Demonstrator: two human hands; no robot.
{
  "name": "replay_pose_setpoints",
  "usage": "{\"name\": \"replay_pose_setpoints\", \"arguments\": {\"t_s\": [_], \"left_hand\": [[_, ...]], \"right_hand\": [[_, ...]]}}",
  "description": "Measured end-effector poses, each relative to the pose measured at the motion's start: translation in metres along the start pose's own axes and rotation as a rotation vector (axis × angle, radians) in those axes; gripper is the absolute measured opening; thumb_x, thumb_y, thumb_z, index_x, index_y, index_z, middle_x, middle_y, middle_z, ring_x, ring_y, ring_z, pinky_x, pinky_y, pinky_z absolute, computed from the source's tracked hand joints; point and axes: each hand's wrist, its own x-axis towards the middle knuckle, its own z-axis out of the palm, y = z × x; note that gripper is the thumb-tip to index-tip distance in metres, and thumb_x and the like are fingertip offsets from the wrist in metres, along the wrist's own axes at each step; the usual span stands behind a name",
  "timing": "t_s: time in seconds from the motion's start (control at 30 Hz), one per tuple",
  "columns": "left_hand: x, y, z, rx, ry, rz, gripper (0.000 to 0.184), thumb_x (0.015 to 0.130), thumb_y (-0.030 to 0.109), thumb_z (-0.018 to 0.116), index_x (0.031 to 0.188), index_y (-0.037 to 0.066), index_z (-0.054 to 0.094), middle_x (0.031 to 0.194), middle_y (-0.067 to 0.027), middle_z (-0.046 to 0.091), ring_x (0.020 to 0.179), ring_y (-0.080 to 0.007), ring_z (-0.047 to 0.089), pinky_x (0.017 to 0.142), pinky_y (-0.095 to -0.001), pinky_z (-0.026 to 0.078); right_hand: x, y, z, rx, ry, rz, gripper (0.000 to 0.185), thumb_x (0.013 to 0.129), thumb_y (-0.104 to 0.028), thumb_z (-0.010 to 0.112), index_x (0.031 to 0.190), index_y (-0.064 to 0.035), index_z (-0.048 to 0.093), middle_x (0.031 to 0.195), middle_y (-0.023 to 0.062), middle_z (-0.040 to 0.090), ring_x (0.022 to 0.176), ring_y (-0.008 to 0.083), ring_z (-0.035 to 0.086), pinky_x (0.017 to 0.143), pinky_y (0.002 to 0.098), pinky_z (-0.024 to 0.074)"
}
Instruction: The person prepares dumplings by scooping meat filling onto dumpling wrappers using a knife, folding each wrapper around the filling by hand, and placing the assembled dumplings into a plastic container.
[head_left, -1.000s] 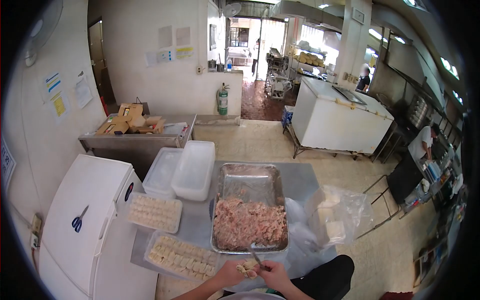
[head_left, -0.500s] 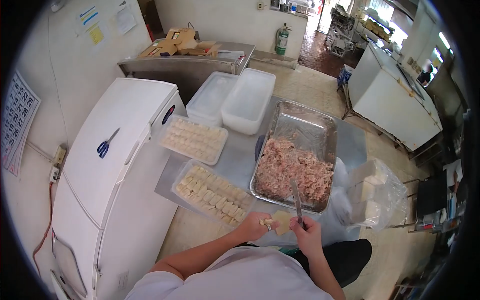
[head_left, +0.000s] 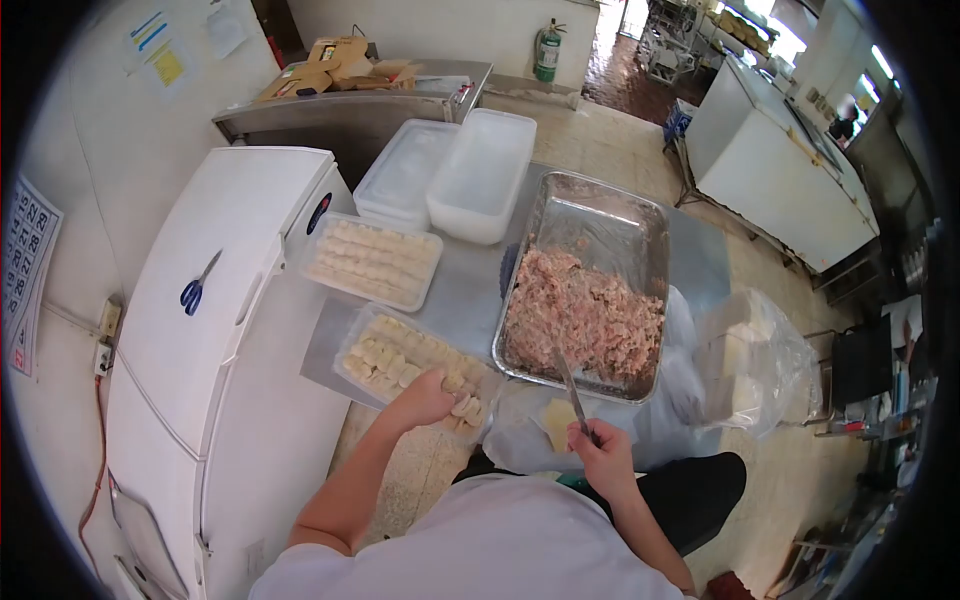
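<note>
My left hand [head_left: 424, 400] is over the near plastic tray [head_left: 362, 384], which holds rows of folded dumplings [head_left: 405, 368]. Its fingers are closed on a dumpling [head_left: 455, 383] at the tray's right part; the fingertips are partly hidden. In my right hand [head_left: 605, 447] is a flat-bladed metal knife [head_left: 570, 385], its tip reaching over the near edge of the meat filling [head_left: 585, 312]. A pale yellow dumpling wrapper [head_left: 559, 424] is beside my right fingertips; whether they pinch it I cannot tell. The filling lies in a deep metal pan [head_left: 600, 196].
A second tray of dumplings [head_left: 372, 262] sits farther back, with white plastic tubs [head_left: 482, 175] behind it. On the right is a clear bag of pale blocks [head_left: 745, 365]. A white freezer [head_left: 215, 260] with scissors [head_left: 198, 288] on top borders the left side.
My left hand has moved left, away from the wrapper, to the near dumpling tray. My right hand stays nearly in place with the knife. The whole view has shifted slightly.
</note>
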Motion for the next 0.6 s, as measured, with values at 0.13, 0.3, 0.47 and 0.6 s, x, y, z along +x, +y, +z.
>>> {"name": "replay_pose_setpoints", "arguments": {"t_s": [0.13,0.3,0.47,0.6], "left_hand": [[0.002,0.011,0.017,0.054,-0.06,0.054,0.03,0.089,0.022,0.073,0.1,-0.005,0.065,0.078,-0.0198,0.067,0.074,-0.0273,0.067,0.068,-0.0413,0.051],[0.02,-0.003,0.046,0.447,-0.057,0.136,0.031,0.089,0.027,0.069,0.086,-0.004,0.069,0.073,-0.0224,0.067,0.071,-0.0358,0.069,0.069,-0.0446,0.054],[0.025,-0.001,0.046,0.472,-0.114,0.056,0.041,0.09,0.039,0.066,0.074,0.002,0.073,0.07,-0.0193,0.069,0.071,-0.0366,0.069,0.071,-0.0463,0.055],[0.014,0.034,0.031,0.408,-0.171,-0.046,0.038,0.089,0.036,0.066,0.066,0.006,0.073,0.054,-0.0147,0.064,0.057,-0.0318,0.067,0.064,-0.0432,0.056]], "right_hand": [[-0.001,0.003,0.0,-0.021,-0.012,0.021,0.017,0.096,-0.014,0.065,0.092,0.0021,0.069,0.074,-0.0022,0.063,0.067,0.0039,0.051,0.061,0.0228,0.0409],[-0.006,0.003,0.002,0.013,-0.025,0.032,0.018,0.096,-0.014,0.066,0.093,0.0028,0.07,0.075,-0.0019,0.064,0.068,0.0044,0.052,0.061,0.0233,0.0412],[-0.009,0.007,0.0,0.04,0.015,0.041,0.018,0.097,-0.015,0.066,0.094,0.0022,0.07,0.075,-0.0026,0.063,0.066,0.0037,0.05,0.06,0.0229,0.04],[-0.009,0.011,-0.008,-0.017,-0.005,0.043,0.017,0.097,-0.014,0.065,0.094,0.0011,0.07,0.074,-0.0044,0.062,0.065,0.003,0.048,0.059,0.0223,0.0385]]}}
